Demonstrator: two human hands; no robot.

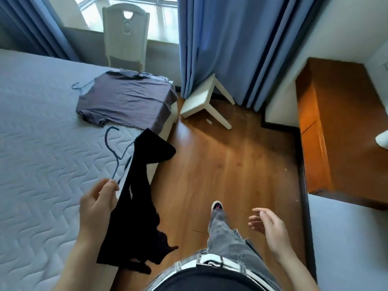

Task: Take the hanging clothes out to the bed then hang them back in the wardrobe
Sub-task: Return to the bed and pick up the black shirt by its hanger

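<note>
Left hand (pixel 96 203) is gripping a black top (pixel 136 202) by its hanger (pixel 106 141) over the bed (pixel 37 133) edge. Right hand (pixel 270 227) is hanging open, holding nothing. Grey shirt (pixel 126 101) is lying on the bed, second hanger (pixel 76 84) in it. Two garments, two hangers.

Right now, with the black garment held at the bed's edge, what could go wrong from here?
The left hand pinches the thin dark wire hanger near one end, so the black garment, hanging askew, might slide onto the wooden floor. The grey-purple shirt overhangs the corner of the white quilted bed and could slip off. The tipped white stool lies on the floor ahead, a possible trip hazard.
</note>
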